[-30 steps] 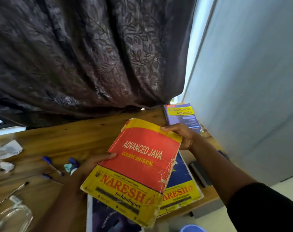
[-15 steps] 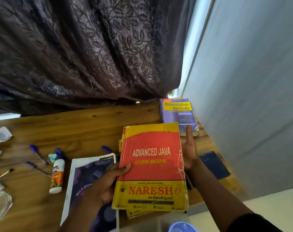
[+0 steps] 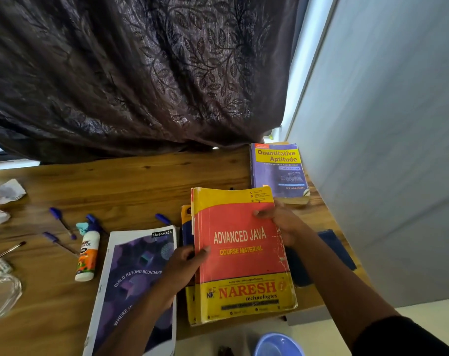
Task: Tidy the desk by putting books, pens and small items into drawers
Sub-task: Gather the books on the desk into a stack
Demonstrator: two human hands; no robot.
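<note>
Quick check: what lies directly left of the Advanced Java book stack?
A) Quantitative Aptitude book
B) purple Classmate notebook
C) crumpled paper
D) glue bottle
B: the purple Classmate notebook lies flat on the desk right beside the Advanced Java book, under the left hand.

The book beneath the Advanced Java book (image 3: 240,253) is almost wholly covered; only a yellow and blue strip (image 3: 187,227) is seen along its left side, and its title cannot be read. The Classmate notebook (image 3: 138,283) is cut off by the bottom edge and partly hidden by the left forearm, so its cover slogan is broken off. The fingers of the left hand (image 3: 185,265) are tucked under the red cover and are not seen. A dark blue item (image 3: 332,249) is crossed by the right forearm and cannot be identified. A blue bowl (image 3: 274,346) and a clear plastic object (image 3: 0,294) are cropped by the frame edges. The small print on the Quantitative Aptitude book (image 3: 278,170) is too fine to be read.
</note>
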